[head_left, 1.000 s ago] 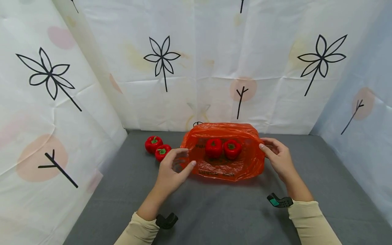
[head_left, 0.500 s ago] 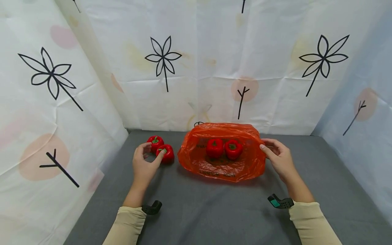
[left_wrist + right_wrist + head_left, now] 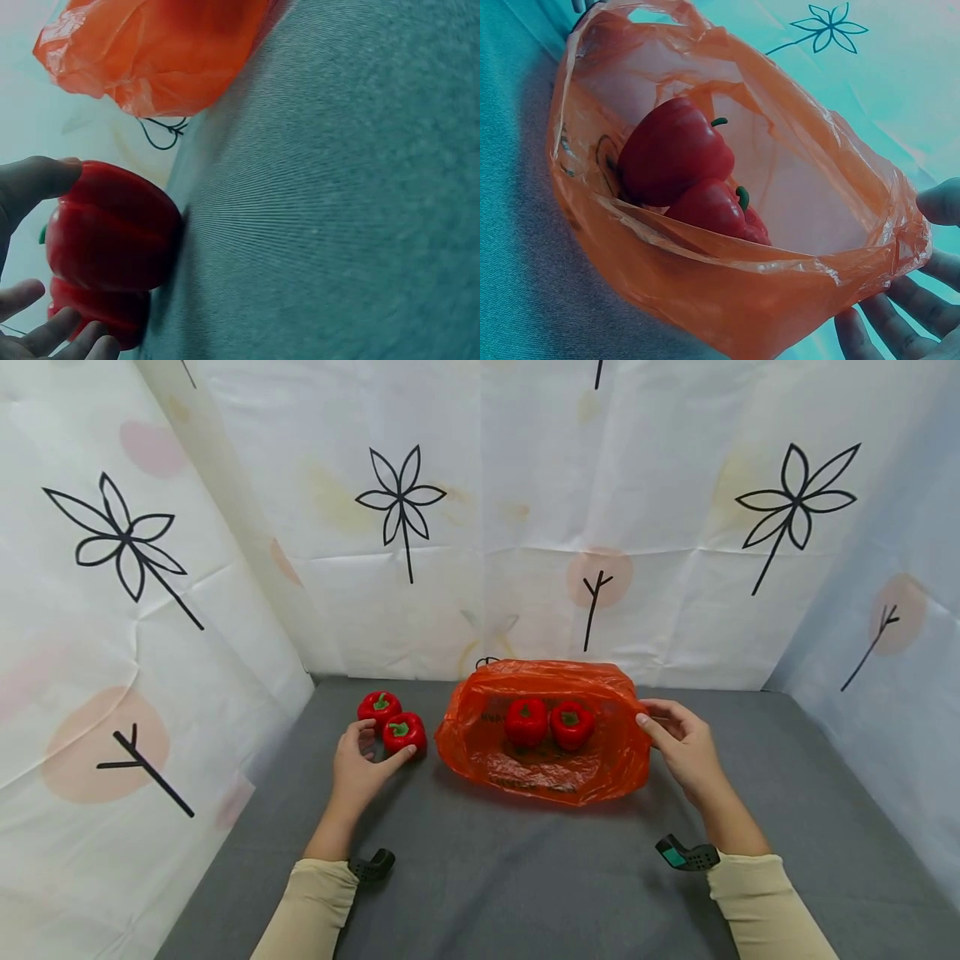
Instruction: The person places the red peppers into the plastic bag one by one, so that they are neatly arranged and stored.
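Note:
Two red bell peppers sit together at the back left of the table in the head view. At the nearer bell pepper (image 3: 402,735) is my left hand (image 3: 357,777), thumb and fingers spread to either side. The left wrist view has the thumb right at that pepper's edge, the fingers apart below it. The farther bell pepper (image 3: 378,705) is just behind. My right hand (image 3: 686,752) pinches the right rim of an orange plastic bag (image 3: 705,300), its mouth wide. Inside the bag lie two more red bell peppers, a left one (image 3: 526,723) and a right one (image 3: 572,727).
A grey cloth covers the table (image 3: 480,877). White patterned curtains (image 3: 525,527) close in the back and both sides. A thin dark cord (image 3: 163,133) shows behind the bag, at the foot of the back curtain.
My left hand has left the bag's left side and moved left to the nearer loose pepper, its thumb now lower beside it. The right hand has stayed at the bag's rim.

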Tool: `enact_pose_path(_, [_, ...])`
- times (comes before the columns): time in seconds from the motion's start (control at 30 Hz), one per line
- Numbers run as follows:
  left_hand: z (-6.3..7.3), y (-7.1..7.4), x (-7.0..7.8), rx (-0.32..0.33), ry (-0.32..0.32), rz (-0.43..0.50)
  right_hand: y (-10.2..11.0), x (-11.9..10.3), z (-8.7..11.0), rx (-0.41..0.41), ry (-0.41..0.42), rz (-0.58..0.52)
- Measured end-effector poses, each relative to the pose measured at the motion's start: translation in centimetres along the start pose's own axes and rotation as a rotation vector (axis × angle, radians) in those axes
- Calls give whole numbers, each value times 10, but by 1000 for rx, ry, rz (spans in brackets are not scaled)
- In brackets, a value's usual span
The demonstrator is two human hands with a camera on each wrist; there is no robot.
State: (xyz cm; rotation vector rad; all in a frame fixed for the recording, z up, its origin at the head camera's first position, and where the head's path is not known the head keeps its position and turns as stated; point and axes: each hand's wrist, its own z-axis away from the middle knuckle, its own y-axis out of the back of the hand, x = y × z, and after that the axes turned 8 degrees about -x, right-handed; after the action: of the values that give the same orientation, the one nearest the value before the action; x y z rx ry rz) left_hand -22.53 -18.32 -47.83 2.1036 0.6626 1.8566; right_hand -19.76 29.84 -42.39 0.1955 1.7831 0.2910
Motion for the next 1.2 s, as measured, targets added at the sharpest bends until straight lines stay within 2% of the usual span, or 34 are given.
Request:
enact_pose_path(0.23, [-1,-6,-5,-33,-20,8,0,1,0,-3,0,10])
enact_pose_path(0.5, [-2,-11,-7,-66,-3,-3,0,1,-1,1,2,5])
enact_pose_path(1.0, [-2,-16,-8,-76,-17,28,0,2,1,-6,-7,8])
enact_pose_path(1.2, [-4,-17,-7,-59,-23,58,0,2,1,-5,-4,7])
